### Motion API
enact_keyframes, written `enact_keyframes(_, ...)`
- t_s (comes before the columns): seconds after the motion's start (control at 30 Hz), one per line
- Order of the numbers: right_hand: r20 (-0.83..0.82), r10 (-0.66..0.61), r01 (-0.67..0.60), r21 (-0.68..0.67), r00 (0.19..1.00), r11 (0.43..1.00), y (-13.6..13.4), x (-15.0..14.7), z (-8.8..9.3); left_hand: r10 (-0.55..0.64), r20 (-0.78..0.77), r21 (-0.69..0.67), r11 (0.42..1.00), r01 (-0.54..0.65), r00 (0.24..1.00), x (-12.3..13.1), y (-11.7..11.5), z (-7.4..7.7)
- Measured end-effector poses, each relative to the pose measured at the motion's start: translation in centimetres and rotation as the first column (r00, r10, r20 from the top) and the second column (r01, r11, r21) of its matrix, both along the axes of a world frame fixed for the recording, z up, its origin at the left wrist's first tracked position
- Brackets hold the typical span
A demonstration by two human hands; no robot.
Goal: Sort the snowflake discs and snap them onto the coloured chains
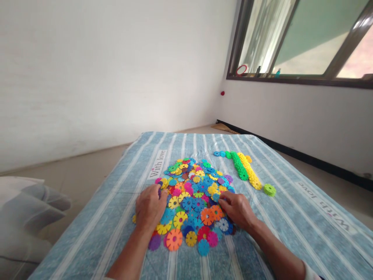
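A heap of flat, notched plastic discs point(186, 204) in many colours lies on the striped cloth. At its left edge, my left hand point(150, 206) is closed, with a dark purple notched disc point(159, 191) showing between thumb and forefinger. On the heap's right side, the fingertips of my right hand point(238, 209) are pressed together beside blue discs; what they grip, if anything, is hidden. Beyond my right hand lie a row of green discs point(240, 167) and a row of yellow discs point(250, 171). A short light-green stack point(269, 189) sits nearer the right.
The blue-and-white striped cloth point(116, 217) covers the table and bears printed words. A few blue discs point(219, 154) adjoin the green row's far end. Whitish translucent material point(26, 217) stands off the left edge. Walls and a window point(305, 42) are beyond.
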State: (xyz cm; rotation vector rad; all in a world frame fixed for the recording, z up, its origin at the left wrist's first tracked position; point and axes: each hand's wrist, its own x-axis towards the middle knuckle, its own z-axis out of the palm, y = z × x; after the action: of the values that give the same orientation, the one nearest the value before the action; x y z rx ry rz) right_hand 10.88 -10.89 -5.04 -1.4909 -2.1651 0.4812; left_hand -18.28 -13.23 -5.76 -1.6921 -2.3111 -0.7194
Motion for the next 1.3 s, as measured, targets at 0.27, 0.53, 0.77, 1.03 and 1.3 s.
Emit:
enact_keyframes(0.27,-0.016,-0.094,0.094,0.011,0.995,0.995,-0.1,-0.4,-0.6,0.017,0.020,-0.032,0.999,-0.016,1.000,0.2,-0.1,0.2)
enact_keyframes(0.53,0.219,-0.094,0.069,0.118,0.971,0.991,-0.4,-1.5,-0.5,0.022,0.002,-0.060,0.998,-0.022,1.000,0.0,0.1,0.4)
enact_keyframes(0.77,0.217,-0.092,0.070,0.106,0.972,0.992,-0.4,-1.6,-0.3,0.021,-0.009,-0.055,0.998,-0.022,1.000,-0.2,0.1,0.4)
enact_keyframes(1.03,0.166,-0.068,0.055,0.083,0.984,0.995,-0.4,-1.5,-0.3,0.018,0.005,-0.023,1.000,-0.017,1.000,-0.3,0.2,0.3)
enact_keyframes(1.3,0.021,-0.064,0.062,0.055,0.998,0.997,-0.2,-1.3,-0.5,0.007,0.005,-0.043,0.999,-0.007,1.000,-0.4,0.3,0.3)
